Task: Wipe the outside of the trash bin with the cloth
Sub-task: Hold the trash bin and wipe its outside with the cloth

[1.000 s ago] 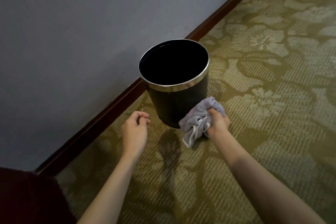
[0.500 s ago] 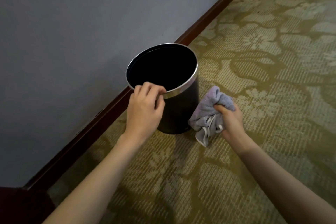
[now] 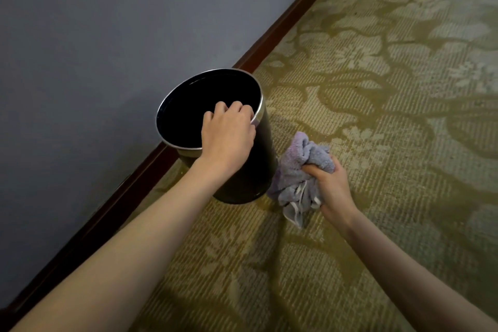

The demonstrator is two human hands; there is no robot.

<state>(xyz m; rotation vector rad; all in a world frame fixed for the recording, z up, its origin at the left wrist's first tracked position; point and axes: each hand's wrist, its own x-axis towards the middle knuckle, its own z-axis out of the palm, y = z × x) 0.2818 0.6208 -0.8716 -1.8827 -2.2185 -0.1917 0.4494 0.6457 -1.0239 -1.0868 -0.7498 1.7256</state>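
Note:
A black round trash bin (image 3: pixel 258 170) with a shiny metal rim stands on the carpet close to the wall, its inside dark. My left hand (image 3: pixel 229 135) grips the near right part of the rim, fingers curled over the edge. My right hand (image 3: pixel 330 187) is closed on a crumpled lilac cloth (image 3: pixel 296 167), which presses against the lower right side of the bin. Loose ends of the cloth hang down toward the carpet.
A grey-blue wall (image 3: pixel 107 48) with a dark wooden baseboard (image 3: pixel 283 21) runs diagonally behind the bin. Olive carpet with a pale flower pattern (image 3: pixel 377 75) covers the floor to the right and in front.
My left hand rose from the carpet, took hold of the rim, and slid along it to the right. My right hand keeps the cloth against the bin's side.

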